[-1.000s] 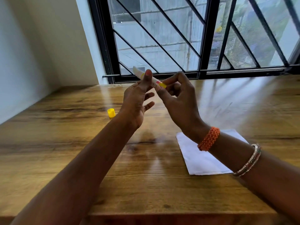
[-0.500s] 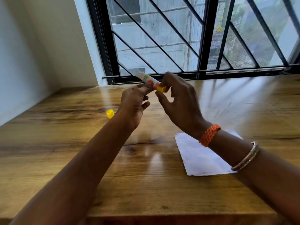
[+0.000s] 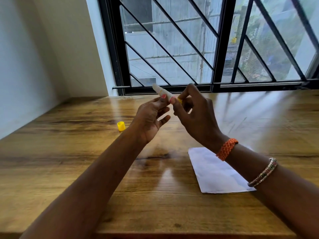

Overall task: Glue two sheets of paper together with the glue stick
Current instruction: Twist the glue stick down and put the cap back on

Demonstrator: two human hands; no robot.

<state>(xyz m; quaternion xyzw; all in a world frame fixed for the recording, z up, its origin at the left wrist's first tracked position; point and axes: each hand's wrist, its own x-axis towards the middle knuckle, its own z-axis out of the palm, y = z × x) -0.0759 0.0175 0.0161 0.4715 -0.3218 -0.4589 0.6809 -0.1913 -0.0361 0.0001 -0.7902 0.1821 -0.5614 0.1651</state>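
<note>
I hold an uncapped white glue stick (image 3: pixel 162 91) in the air above the wooden table (image 3: pixel 86 161), its tip pointing up and to the left. My left hand (image 3: pixel 150 118) pinches its body between thumb and fingertips. My right hand (image 3: pixel 195 116) pinches the yellow base at its lower end. The yellow cap (image 3: pixel 121 126) lies on the table to the left of my left hand. White paper (image 3: pixel 215 171) lies flat on the table under my right forearm, partly hidden by it.
A window with a black diagonal grille (image 3: pixel 189 49) runs along the table's far edge. A white wall (image 3: pixel 34 57) borders the table on the left. The table's near edge (image 3: pixel 172 234) is at the bottom of the view.
Both hands stayed together on the glue stick and shifted slightly; the right fingers have moved round its yellow base. Cap and paper have not moved.
</note>
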